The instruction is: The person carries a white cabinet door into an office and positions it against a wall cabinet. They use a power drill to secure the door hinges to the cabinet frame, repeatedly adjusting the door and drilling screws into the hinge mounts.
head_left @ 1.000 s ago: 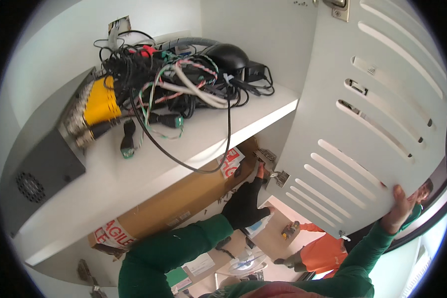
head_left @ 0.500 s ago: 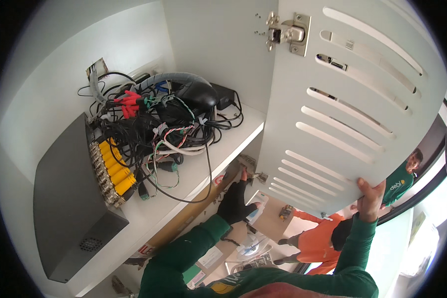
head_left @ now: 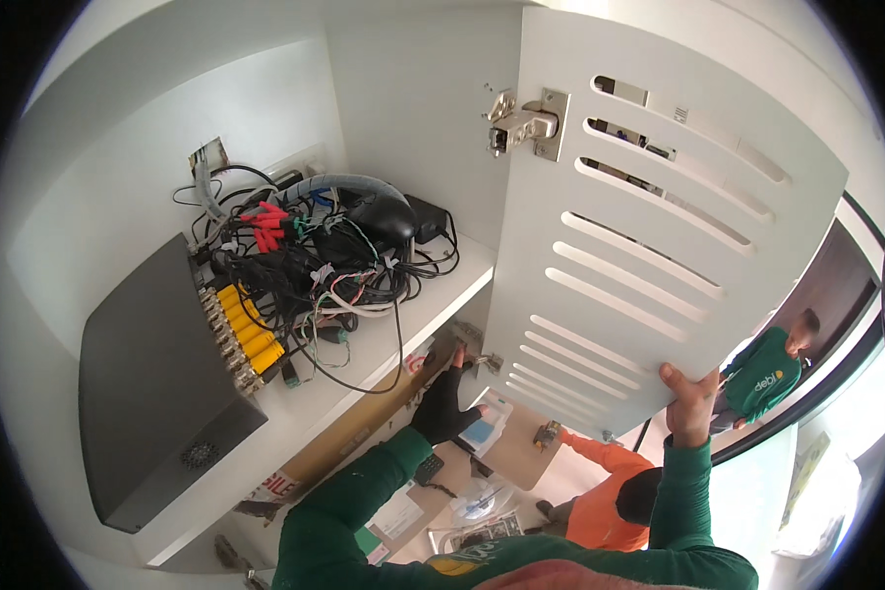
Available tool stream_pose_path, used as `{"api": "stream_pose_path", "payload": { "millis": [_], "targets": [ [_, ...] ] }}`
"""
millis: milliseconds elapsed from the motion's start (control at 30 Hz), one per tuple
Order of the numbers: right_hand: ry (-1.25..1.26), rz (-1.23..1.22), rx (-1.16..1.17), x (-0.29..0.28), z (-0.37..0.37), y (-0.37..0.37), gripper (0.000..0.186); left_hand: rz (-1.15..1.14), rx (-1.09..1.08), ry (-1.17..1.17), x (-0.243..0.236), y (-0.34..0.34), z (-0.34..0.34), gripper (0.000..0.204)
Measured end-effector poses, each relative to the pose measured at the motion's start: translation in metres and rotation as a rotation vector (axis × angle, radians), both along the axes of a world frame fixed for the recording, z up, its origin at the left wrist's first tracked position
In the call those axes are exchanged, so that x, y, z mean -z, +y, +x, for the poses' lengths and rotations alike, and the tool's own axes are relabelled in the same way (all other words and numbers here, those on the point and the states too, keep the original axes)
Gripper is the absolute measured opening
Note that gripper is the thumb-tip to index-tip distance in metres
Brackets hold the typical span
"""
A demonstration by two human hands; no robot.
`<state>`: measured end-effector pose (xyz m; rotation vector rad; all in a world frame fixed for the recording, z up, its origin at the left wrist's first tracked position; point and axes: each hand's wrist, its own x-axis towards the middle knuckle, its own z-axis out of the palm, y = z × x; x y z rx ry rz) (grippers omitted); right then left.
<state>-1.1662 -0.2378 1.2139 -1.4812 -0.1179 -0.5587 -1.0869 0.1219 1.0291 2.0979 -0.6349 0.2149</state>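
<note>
one right grip [head_left: 691,401] closed on slotted door [head_left: 649,228]; left grip [head_left: 444,411] near hinge [head_left: 488,364], hold unclear

Cables [head_left: 265,270] crowding shelf [head_left: 474,264], room above, door [head_left: 649,228] alongside

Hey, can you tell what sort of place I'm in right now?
Probably an office or similar workroom, though I can't be certain: beside the open slotted cabinet door sit a dark grey electronics box and tangled cables, with a tan desk lower down.

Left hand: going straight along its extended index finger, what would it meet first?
Probably the lower metal hinge, very near the left hand in this view; depth between them is unclear.
</note>
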Motion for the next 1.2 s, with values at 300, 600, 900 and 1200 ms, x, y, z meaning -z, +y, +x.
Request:
{"api": "stream_pose_path", "payload": {
  "millis": [300, 600, 900, 1200],
  "targets": [
    [-0.09, -0.042, 0.024, -0.012, -0.012, 0.015, 0.029, 0.024, 0.007, 0.01, -0.003, -0.001, -0.002, 0.115],
    [-0.072, 0.029, 0.034, 0.001, -0.014, 0.01, 0.03, 0.043, 0.003, 0.045, -0.001, -0.002, -0.002, 0.111],
    [-0.064, 0.071, 0.013, 0.001, -0.013, 0.012, 0.03, -0.057, 0.014, -0.085, 0.0, -0.008, -0.003, 0.108],
    [-0.11, 0.027, 0.078, 0.0, -0.012, 0.013, 0.026, -0.24, -0.345, -0.021, -0.043, -0.037, -0.059, 0.059]
  ]
}}
